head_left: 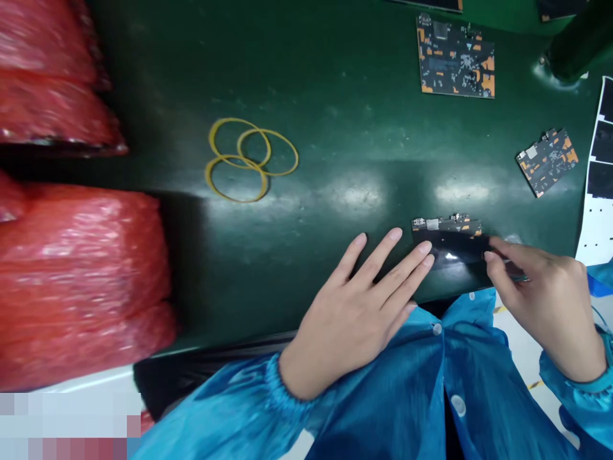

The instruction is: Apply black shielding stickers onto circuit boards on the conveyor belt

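A circuit board [447, 223] lies near the table's front edge, its lower part covered by a glossy black sticker [454, 246]. My left hand [357, 310] rests palm down with its fingers stretched out, two fingertips touching the sticker's left end. At the other end, my right hand [546, 287] pinches the sticker's right edge between thumb and forefinger. A slim, shiny item shows partly under the right hand's fingers; its kind cannot be made out. How far the sticker is stuck down is not visible.
Two more circuit boards [457, 61] [548, 160] lie on the green table [335, 96]. Several yellow rubber bands [239, 160] overlap at centre left. Red bubble-wrap packages [81, 268] stand at the left. A white sheet with black stickers [601, 179] and a dark green post [575, 48] are at the right.
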`<state>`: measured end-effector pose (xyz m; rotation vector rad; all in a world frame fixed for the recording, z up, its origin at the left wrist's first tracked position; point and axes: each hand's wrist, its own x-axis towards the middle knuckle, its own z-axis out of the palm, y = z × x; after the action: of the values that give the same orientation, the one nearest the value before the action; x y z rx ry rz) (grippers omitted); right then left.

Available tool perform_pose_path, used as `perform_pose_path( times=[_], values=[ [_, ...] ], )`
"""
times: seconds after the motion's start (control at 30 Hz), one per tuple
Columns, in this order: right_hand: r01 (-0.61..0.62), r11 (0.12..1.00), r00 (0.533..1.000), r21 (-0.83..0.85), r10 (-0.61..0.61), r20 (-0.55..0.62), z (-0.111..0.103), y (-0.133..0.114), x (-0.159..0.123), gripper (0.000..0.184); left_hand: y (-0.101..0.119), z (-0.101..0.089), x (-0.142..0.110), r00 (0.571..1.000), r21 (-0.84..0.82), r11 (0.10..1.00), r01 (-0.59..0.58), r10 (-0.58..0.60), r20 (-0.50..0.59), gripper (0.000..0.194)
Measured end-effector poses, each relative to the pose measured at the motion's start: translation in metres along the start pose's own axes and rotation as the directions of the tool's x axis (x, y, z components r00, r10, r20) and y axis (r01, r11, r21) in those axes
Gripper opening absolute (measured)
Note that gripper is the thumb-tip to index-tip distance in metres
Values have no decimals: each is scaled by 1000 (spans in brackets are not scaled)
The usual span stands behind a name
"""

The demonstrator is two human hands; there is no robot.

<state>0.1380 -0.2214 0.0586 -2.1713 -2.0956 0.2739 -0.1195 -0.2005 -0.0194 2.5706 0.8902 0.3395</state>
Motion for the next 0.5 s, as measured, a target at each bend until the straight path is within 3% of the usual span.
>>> perform_pose_path(
  times=[0.1, 0.2, 0.27, 0.33, 0.4, 0.5],
  values=[
    [-19, 994, 998, -108, 11, -69, -4, 8, -2, 33, 0, 2, 0, 1000, 14, 1000, 3, -3, -1, 54],
    [139, 990, 984, -38, -142, -108, 9, 2, -7, 38, 0, 4, 0, 1000, 29, 1000, -5, 5, -8, 54],
    [323, 946, 946, -6, -323, -30, 28, -9, -11, 55, -1, 5, 0, 1000, 36, 999, -10, 11, -25, 54],
    [418, 909, 905, -10, -415, 95, 48, -20, -13, 70, -2, 7, -1, 999, 45, 999, -5, 7, -41, 54],
    [433, 901, 889, -25, -423, 175, 61, -22, -15, 76, -3, 9, -2, 999, 54, 999, 3, 0, -49, 54],
    [374, 925, 915, -66, -356, 193, 63, -5, -18, 77, -4, 9, -4, 999, 64, 998, 0, 3, -45, 53]
  ],
)
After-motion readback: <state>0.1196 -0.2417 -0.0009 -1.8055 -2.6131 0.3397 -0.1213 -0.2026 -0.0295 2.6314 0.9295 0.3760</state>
